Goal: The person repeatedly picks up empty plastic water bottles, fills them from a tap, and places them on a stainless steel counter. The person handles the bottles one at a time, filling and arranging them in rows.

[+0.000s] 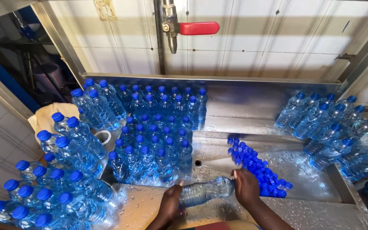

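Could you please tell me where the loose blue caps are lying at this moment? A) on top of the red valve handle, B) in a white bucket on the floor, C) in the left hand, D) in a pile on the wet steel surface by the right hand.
D: the loose blue caps lie heaped on the wet steel surface just beyond the right hand, which holds one end of a clear bottle lying on its side.

Clear plastic water bottle (205, 191) (uncapped, it seems), lying sideways over the wet steel counter.
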